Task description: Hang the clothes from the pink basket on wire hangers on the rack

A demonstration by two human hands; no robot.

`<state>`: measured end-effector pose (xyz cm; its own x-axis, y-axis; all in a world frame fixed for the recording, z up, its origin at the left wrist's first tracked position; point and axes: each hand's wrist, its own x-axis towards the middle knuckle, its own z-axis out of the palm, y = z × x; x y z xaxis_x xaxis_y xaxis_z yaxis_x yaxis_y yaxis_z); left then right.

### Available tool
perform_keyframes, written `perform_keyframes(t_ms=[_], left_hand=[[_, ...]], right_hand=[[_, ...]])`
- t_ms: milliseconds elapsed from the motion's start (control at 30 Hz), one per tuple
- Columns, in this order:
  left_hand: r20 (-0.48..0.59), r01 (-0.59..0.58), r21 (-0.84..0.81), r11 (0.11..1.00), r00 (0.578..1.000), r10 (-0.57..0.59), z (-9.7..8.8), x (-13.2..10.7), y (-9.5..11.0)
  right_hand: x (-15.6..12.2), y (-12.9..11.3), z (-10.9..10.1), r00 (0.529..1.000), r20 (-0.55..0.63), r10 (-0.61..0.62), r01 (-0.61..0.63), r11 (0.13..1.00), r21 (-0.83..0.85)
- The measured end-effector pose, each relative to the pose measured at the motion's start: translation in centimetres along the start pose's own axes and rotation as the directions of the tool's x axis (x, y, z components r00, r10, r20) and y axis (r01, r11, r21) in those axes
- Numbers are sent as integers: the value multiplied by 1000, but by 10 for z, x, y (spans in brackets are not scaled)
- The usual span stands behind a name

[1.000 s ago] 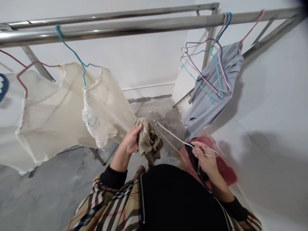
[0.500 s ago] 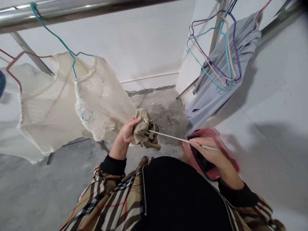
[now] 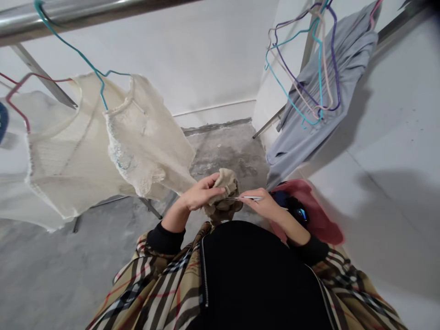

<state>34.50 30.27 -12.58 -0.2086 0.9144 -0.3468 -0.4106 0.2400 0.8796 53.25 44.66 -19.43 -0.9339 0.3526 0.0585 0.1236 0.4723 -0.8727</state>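
Note:
A bunched khaki garment (image 3: 228,178) hangs in front of my body. My left hand (image 3: 197,195) grips its upper left part between thumb and fingers. My right hand (image 3: 264,207) is pinched on a thin white cord (image 3: 255,198) at the garment's right side. One end of the cord meets the fabric close to my left thumb. The garment's lower folds droop between my hands, and its full shape is hidden in the bunching.
Cream sleeveless tops (image 3: 147,128) hang at left from a metal rail (image 3: 85,17). At right are several wire hangers (image 3: 321,68) and a draped grey cloth (image 3: 299,133). A pink basin (image 3: 321,215) with dark items stands beside my right forearm.
My right hand has moved left along the cord, close to the garment, so the long taut stretch has gone. My left hand and the garment have shifted slightly right.

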Motion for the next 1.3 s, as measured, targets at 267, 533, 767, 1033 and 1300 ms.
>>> perform_keyframes(t_ms=[267, 533, 767, 1033, 1300], left_hand=[[-33, -197, 607, 770, 962, 272, 19, -2, -9], [171, -314, 878, 362, 911, 376, 18, 5, -1], [90, -53, 994, -94, 885, 457, 3, -1, 6], [196, -40, 962, -270, 788, 583, 10, -8, 9], [218, -104, 972, -213, 742, 634, 6, -11, 12]], right_hand=[[-2, 5, 9, 953, -302, 28, 10, 992, 124], [1, 5, 4, 931, -359, 71, -14, 987, 160], [-16, 33, 0, 661, -748, -60, 41, 998, -44], [-4, 80, 39, 864, -452, 223, -169, 973, 157], [23, 92, 46, 835, -332, 438, -38, 649, 760]])
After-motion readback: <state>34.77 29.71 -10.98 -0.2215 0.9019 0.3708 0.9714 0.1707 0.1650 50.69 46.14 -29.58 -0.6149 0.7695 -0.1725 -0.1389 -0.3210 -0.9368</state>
